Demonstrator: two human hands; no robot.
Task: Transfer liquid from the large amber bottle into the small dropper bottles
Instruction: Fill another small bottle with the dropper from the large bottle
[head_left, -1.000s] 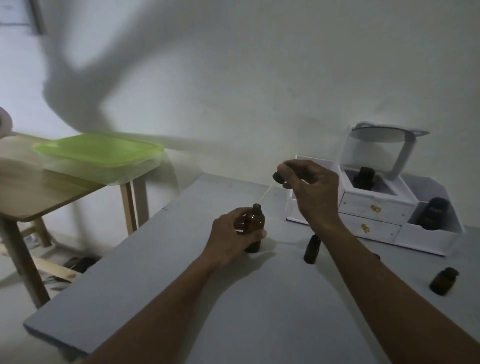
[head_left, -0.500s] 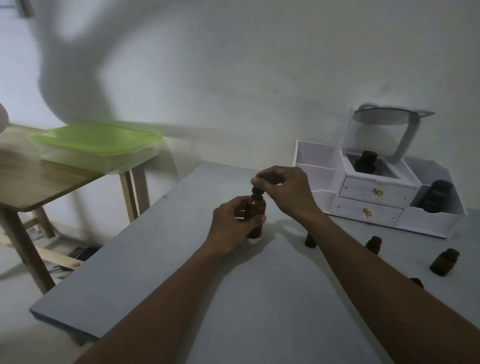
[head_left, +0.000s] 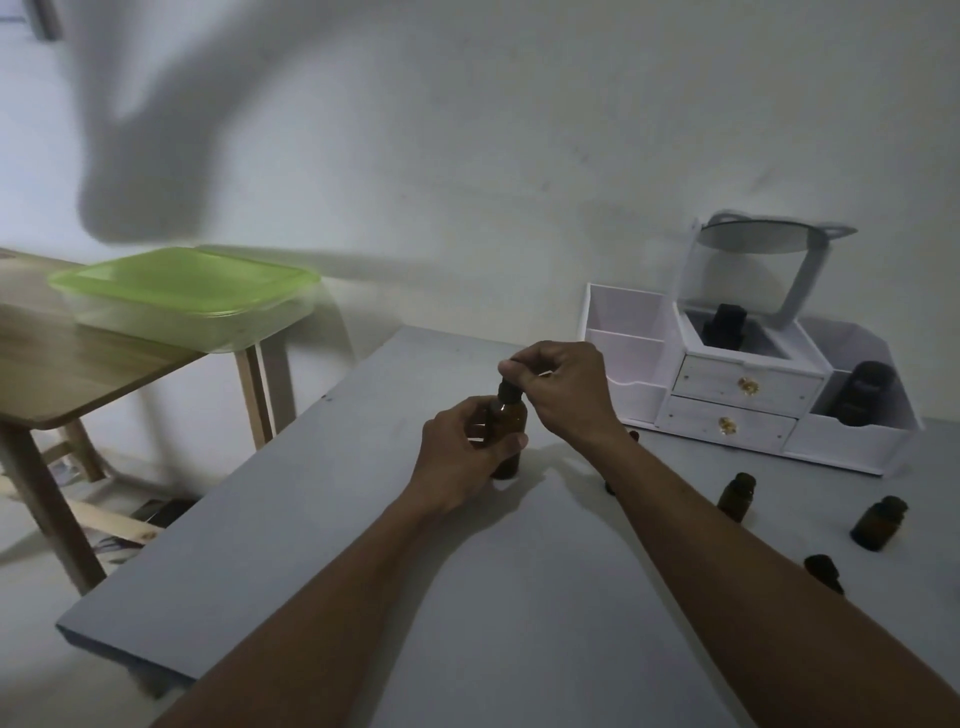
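Right hand: we see thumb and fingertips pinching the black dropper cap on top of the big amber bottle. Left hand: fingers curled round the bottle body. The bottle stands upright on the grey table. From the bottle:
- 4 o'clock: small bottles, apart from each other.
- 2 o'clock: white drawer box holding dark bottles.
- 10 o'clock: green-lidded tub on a wooden table.
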